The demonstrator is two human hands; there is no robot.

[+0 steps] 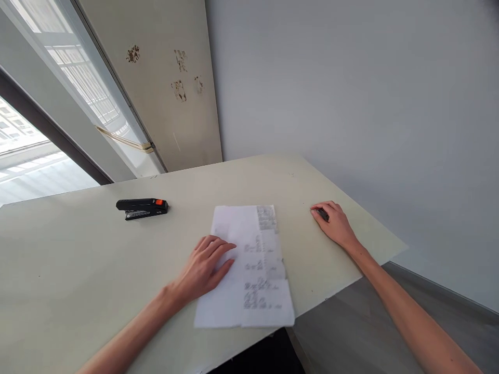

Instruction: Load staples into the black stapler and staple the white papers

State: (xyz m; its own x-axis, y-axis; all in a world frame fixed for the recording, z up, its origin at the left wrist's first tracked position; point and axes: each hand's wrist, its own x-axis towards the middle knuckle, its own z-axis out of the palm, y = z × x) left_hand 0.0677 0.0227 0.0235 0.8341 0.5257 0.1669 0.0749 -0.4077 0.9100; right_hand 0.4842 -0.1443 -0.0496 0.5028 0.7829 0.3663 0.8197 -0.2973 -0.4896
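White printed papers (230, 306) lie on the table, their sheets overlapping toward the right side. My left hand (206, 262) rests on the left part of the papers, fingers stretched out and holding nothing. To the right of the papers, my right hand (336, 224) is closed at the tabletop. Between its thumb and fingers shows a small black object (323, 213), mostly covered, whose kind I cannot make out. Away to the left of the papers sits a black stapler (142, 208) with an orange patch on its end.
The pale table (78, 291) has an angled right edge along the grey wall (351, 93). Behind it stand a stained cream panel (171, 119) and a window (23, 135) at the left. Grey floor (351, 317) shows below the front right edge.
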